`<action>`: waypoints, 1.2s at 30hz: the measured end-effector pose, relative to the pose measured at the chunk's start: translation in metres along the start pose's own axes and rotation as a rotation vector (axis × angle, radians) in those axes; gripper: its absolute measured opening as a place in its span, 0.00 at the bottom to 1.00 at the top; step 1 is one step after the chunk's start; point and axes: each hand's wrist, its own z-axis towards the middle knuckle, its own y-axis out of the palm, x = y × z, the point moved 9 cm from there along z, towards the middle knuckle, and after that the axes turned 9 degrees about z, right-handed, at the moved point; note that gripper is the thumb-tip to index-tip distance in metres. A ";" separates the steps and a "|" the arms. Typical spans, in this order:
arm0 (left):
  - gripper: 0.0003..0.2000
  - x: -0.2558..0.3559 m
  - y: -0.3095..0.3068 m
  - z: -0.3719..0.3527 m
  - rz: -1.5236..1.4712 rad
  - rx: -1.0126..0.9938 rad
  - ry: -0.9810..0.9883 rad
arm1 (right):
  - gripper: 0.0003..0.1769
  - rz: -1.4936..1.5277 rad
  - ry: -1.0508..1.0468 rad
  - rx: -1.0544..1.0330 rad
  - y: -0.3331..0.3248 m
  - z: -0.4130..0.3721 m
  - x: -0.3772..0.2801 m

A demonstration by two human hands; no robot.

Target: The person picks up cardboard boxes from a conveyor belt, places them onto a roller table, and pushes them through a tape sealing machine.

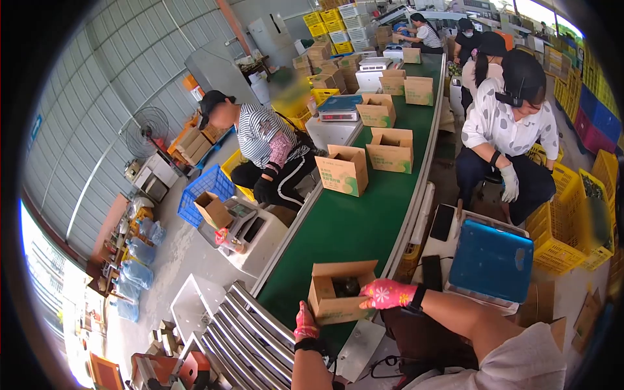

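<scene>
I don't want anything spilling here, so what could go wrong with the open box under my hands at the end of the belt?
1. The open box has its flaps up and dark contents showing; at the belt's end beside the rollers, a tilt could spill them.
2. The left hand sits by the box's lower corner near the rollers, where fingers might get pinched.
3. The right hand rests only on the rim, a weak hold.

Two gloved hands (388, 294); one box (331, 305) at hands; one green belt (354, 224); one fan (148, 129).
</scene>
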 end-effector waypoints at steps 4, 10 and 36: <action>0.23 0.079 -0.005 -0.085 0.364 0.074 0.315 | 0.22 0.085 -0.032 -0.030 0.012 -0.009 -0.038; 0.15 0.170 -0.042 -0.223 0.720 0.164 0.907 | 0.17 -0.114 -0.386 -0.015 -0.005 0.008 -0.171; 0.16 0.087 -0.233 -0.319 -0.314 0.210 0.683 | 0.22 -0.476 -0.833 0.202 0.160 0.057 -0.319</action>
